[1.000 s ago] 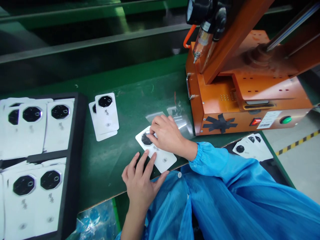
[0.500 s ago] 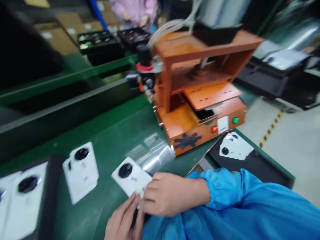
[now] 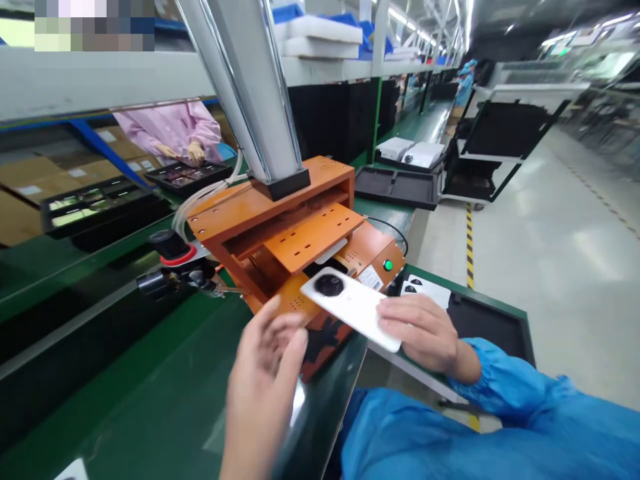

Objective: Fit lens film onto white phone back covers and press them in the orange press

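Note:
My right hand (image 3: 423,330) is closed on the lower end of a white phone back cover (image 3: 357,308) with a round black camera window. The cover is tilted in the air before an orange press (image 3: 330,233), its camera end toward the machine. My left hand (image 3: 273,360) is raised to the left of the cover, apart from it. Its fingers are loosely curled and spread, with nothing in them. On the press, an orange plate stands above a dark bed, and a green button glows at the front right.
More white covers (image 3: 425,290) lie in a black tray (image 3: 493,320) at the right. A regulator with a red ring (image 3: 173,253) juts from the press's left side. Across the bench, a person in pink (image 3: 170,133) handles a black tray. A black trolley (image 3: 500,147) stands on the floor.
The white phone back cover has been lifted off the green bench and carried right, to the press. My left hand has come off it and risen. The view has swung up and to the right.

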The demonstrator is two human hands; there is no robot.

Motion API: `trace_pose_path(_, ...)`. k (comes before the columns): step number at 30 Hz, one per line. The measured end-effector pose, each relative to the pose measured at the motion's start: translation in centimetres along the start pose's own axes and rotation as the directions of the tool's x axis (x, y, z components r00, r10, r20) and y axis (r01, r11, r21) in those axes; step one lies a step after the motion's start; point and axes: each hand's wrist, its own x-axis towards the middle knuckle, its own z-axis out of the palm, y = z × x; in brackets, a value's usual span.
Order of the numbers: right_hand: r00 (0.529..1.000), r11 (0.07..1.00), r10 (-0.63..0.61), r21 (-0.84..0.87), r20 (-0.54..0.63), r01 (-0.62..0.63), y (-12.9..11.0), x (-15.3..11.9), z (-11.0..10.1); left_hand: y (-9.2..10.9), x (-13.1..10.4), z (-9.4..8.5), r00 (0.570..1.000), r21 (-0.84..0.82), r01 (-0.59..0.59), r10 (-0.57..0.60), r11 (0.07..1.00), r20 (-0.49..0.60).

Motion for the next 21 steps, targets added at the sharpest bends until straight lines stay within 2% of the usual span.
trace_pose_path(1, 1.000, 0.995, -0.011, -0.102, -0.013, 0.010, 1.1, -0.4, -0.7, 0.5, 2.1, 1.8, 0.985, -0.185, 0.126, -0.101, 0.975, 0.140)
trace_pose_path(2, 0.999, 0.983, -0.030, -0.179, -0.017, 0.027, 2.1, -0.9, -1.0, 0.9, 4.0, 3.6, 0.963, -0.324, 0.218, -0.149, 0.921, 0.224)
trace_pose_path(3, 0.999, 0.971, -0.049, -0.234, -0.018, 0.043, 3.0, -1.3, -1.1, 1.3, 5.7, 5.2, 0.942, -0.435, 0.289, -0.172, 0.853, 0.290)
trace_pose_path(4, 0.998, 0.960, -0.064, -0.274, -0.020, 0.056, 3.8, -1.6, -1.0, 1.6, 7.1, 6.7, 0.933, -0.524, 0.328, -0.184, 0.786, 0.308)
trace_pose_path(6, 0.996, 0.946, -0.084, -0.318, -0.031, 0.069, 5.1, -2.2, -0.3, 2.1, 9.1, 9.1, 0.942, -0.630, 0.330, -0.197, 0.703, 0.273)
trace_pose_path(8, 0.995, 0.947, -0.084, -0.314, -0.045, 0.066, 6.1, -2.3, 0.8, 2.5, 9.9, 10.8, 0.955, -0.669, 0.296, -0.210, 0.682, 0.209)
trace_pose_path(10, 0.997, 0.958, -0.055, -0.285, -0.051, 0.038, 7.1, -2.0, 2.2, 2.6, 9.9, 11.6, 0.957, -0.674, 0.285, -0.238, 0.682, 0.165)
trace_pose_path(12, 0.999, 0.967, -0.019, -0.253, -0.046, 0.007, 8.1, -1.2, 3.8, 2.3, 8.6, 11.3, 0.947, -0.668, 0.308, -0.285, 0.678, 0.147)
trace_pose_path(15, 1.000, 0.984, -0.017, -0.179, -0.011, 0.015, 9.7, 0.5, 6.4, 0.7, 4.0, 8.6, 0.933, -0.587, 0.351, -0.330, 0.730, 0.148)
trace_pose_path(16, 0.999, 0.989, -0.033, -0.145, 0.011, 0.034, 10.1, 1.3, 7.2, 0.0, 1.9, 7.3, 0.935, -0.509, 0.351, -0.320, 0.786, 0.150)
trace_pose_path(18, 0.994, 0.994, -0.073, -0.079, 0.082, 0.080, 10.8, 2.7, 8.6, -1.5, -2.7, 4.3, 0.944, -0.245, 0.321, -0.287, 0.915, 0.164)
trace_pose_path(21, 0.971, 0.990, -0.131, -0.015, 0.201, 0.137, 11.3, 4.8, 9.8, -3.4, -8.5, 1.0, 0.950, 0.124, 0.191, -0.215, 0.974, 0.227)
